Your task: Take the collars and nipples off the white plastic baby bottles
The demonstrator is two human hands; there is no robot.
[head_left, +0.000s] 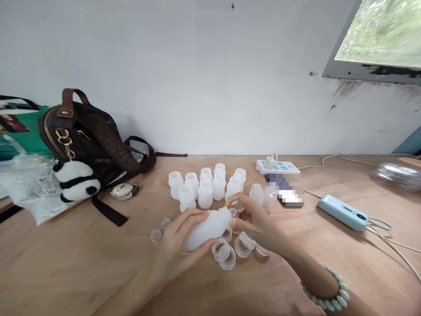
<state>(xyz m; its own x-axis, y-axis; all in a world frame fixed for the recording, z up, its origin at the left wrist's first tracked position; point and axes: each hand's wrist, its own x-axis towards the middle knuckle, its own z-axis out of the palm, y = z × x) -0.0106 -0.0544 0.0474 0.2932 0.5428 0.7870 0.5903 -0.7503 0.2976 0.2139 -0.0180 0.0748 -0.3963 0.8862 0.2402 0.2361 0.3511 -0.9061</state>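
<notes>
I observe the white bottle (205, 230) held tilted over the desk (98, 254), its body grasped by the left hand (179, 241), while the right hand (253, 219) grips the clear teat (236, 213) at the bottle's mouth. I note clear rings (226, 265) on the desk near both hands, a group of upright white containers (205, 195) standing behind them, and a light-blue device (342, 213) farther to the right.

On the table (82, 263), bottles (205, 195) stand behind rings (223, 256), a backpack (95, 131) left, a power strip (287, 167) right.

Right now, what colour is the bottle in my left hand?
The bottle is milky white; see head view.
</notes>
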